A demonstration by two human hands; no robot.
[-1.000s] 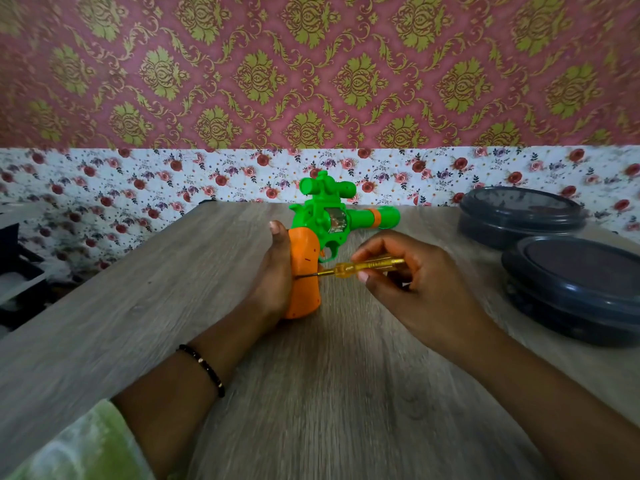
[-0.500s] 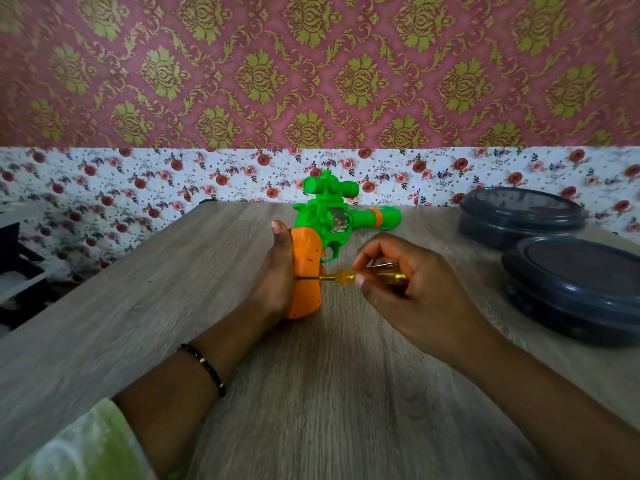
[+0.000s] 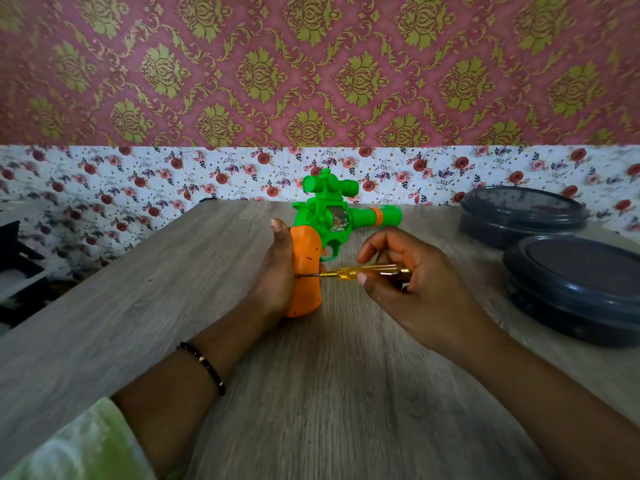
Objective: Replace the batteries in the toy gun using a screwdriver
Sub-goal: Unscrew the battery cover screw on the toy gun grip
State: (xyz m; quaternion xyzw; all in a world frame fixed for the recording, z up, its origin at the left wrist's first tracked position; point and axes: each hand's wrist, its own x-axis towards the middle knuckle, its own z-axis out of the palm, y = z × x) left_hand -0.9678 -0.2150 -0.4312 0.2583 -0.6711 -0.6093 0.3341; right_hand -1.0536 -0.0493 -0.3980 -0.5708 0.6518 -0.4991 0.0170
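Wooden table (image 3: 104,323), dark lidded containers (image 3: 571,289) beside hands.

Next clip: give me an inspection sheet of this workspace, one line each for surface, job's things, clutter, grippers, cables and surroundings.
Surface: grey wood-grain table, no spills seen.
Job's things: toy gun stands upright on its orange grip, barrel pointing right; yellow-handled screwdriver lies level, tip against the grip's side. No batteries seen.
Clutter: two dark round lidded containers at right, apart from the gun.
Grippers: left hand wraps the grip from behind; right hand pinches the screwdriver handle.
Cables: nothing seen.
Surroundings: floral paper band under red-and-gold wallpaper; dark object at left edge, unclear.
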